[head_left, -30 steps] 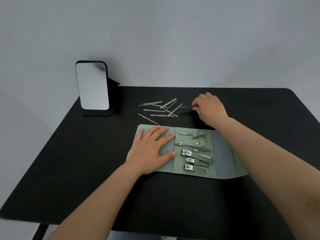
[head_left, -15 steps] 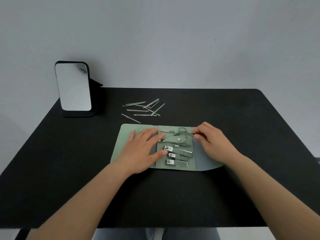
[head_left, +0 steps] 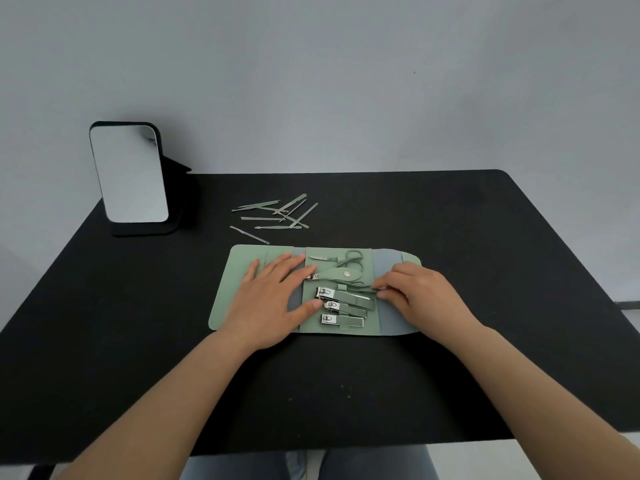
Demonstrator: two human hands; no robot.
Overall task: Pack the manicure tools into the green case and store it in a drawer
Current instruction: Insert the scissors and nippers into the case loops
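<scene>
The table point(head_left: 450, 237) has a matt black top with a faintly felt-like grain. On it the green case point(head_left: 242, 268) looks like smooth, matt faux leather, with duller grey-blue lining panels. Inside the case, three nail clippers point(head_left: 341, 308) show bright polished metal heads, and a round metal snap point(head_left: 346, 274) glints. Behind the case, the loose tools point(head_left: 277, 214) are thin brushed metal. Left of them, the mirror point(head_left: 129, 174) is glossy glass in a matt black frame.

Black table point(head_left: 485, 237) with open green case point(head_left: 239, 268), loose manicure tools point(head_left: 277, 216) behind it, standing mirror point(head_left: 130, 174) far left.
</scene>
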